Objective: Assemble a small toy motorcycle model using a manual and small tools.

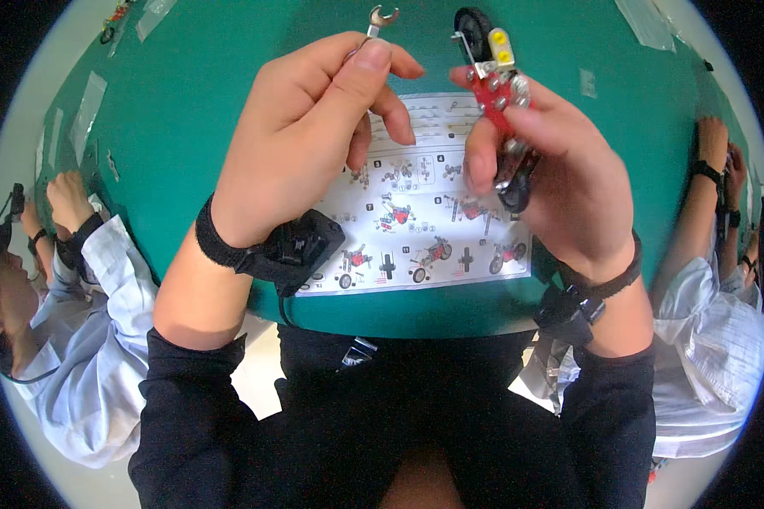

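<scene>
Pinched between thumb and forefinger of my left hand [314, 119] is a small metal open-ended wrench [380, 20], its forked end pointing up and away. My right hand [560, 161] grips a model motorcycle [502, 95] of red perforated plates with silver screws. A black wheel [474, 32] and a yellow-and-white piece show at its far end, and a dark part hangs below my fingers. The wrench and the model are apart. Beneath both hands a printed instruction sheet [416, 246] with motorcycle assembly drawings lies on the green table; my hands cover part of it.
The green table [204, 51] carries clear plastic bags [87, 114] at the left and another bag [645, 21] at the far right. Co-workers sit at both sides, one person's hand [70, 199] at the left and another's forearm [706, 170] at the right.
</scene>
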### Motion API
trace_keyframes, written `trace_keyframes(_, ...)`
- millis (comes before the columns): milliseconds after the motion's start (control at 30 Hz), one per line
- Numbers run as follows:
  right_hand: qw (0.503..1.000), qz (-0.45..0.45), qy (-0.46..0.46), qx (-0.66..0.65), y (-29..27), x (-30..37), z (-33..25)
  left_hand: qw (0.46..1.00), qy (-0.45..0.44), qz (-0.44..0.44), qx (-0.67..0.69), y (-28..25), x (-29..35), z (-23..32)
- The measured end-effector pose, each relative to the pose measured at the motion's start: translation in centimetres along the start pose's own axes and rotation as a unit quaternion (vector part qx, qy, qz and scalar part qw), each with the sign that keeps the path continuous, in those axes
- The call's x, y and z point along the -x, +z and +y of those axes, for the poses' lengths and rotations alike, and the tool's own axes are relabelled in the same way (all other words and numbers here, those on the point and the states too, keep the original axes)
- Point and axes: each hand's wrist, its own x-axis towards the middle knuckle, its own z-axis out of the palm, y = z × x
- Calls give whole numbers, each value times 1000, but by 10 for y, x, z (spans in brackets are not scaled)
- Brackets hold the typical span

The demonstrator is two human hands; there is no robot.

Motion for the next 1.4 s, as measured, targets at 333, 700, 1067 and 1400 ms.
trace_keyframes(333,996,41,22,-74,-9,-6,1,960,118,-7,-253,-3,0,-11)
trace_keyframes(700,990,28,-13,-138,-15,-6,2,900,189,-59,-388,-11,-1,-16)
trace_keyframes(1067,999,34,-12,-29,-7,-3,5,913,266,-15,-309,4,3,0)
trace_keyframes(1400,996,46,-22,72,-5,3,-5,993,65,-66,-68,2,5,1)
